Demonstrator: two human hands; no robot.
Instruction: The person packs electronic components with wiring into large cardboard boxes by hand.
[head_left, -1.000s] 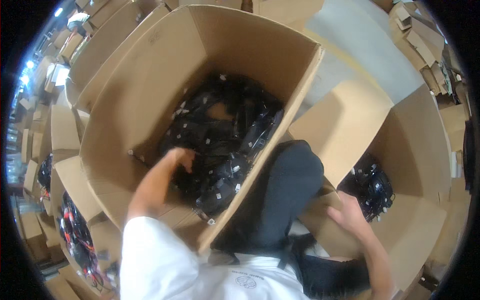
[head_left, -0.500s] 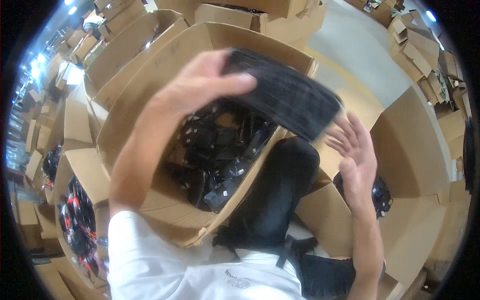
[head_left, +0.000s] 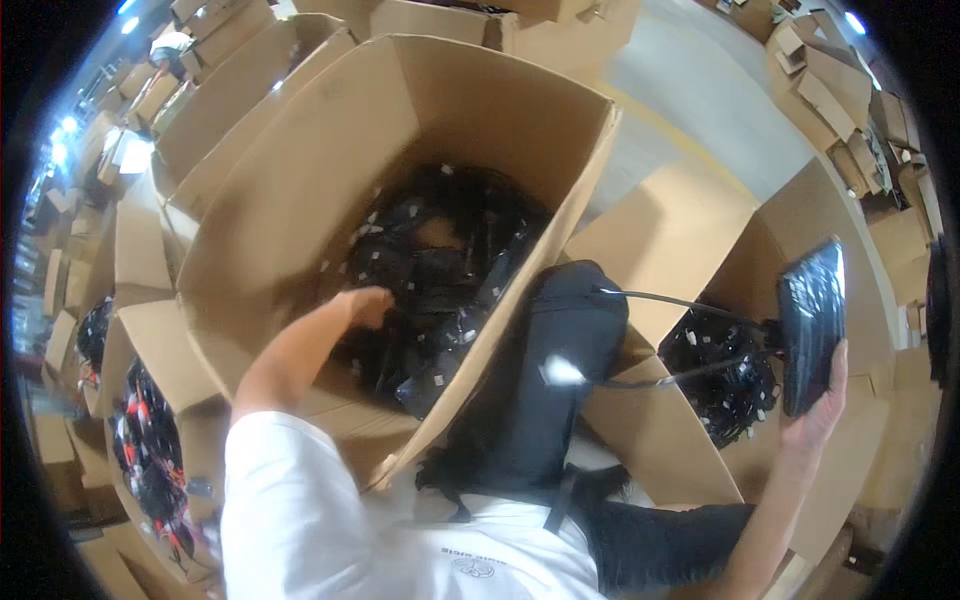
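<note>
My right hand (head_left: 822, 412) is closed on the lower edge of a flat black device (head_left: 812, 325) with a glossy, film-like face. Two black cables (head_left: 690, 375) stretch leftward from the device; one ends in a blurred white tip over my knee. At the left, my left hand (head_left: 368, 306) reaches down into a large cardboard box (head_left: 300, 180), and its fingers are too foreshortened and blurred to make out. Below that hand lies a heap of black devices and cables (head_left: 440, 270) with small white tags.
Beside my right leg (head_left: 570, 330), a smaller cardboard box (head_left: 660, 430) holds more black cabled pieces (head_left: 715, 380). A box of black and red cables (head_left: 150, 450) stands at far left. More cartons (head_left: 840, 90) line the back right, beyond grey floor (head_left: 700, 90).
The black device has passed from my left hand to my right and moved right, its cables now trailing. My left hand has dropped into the large box.
</note>
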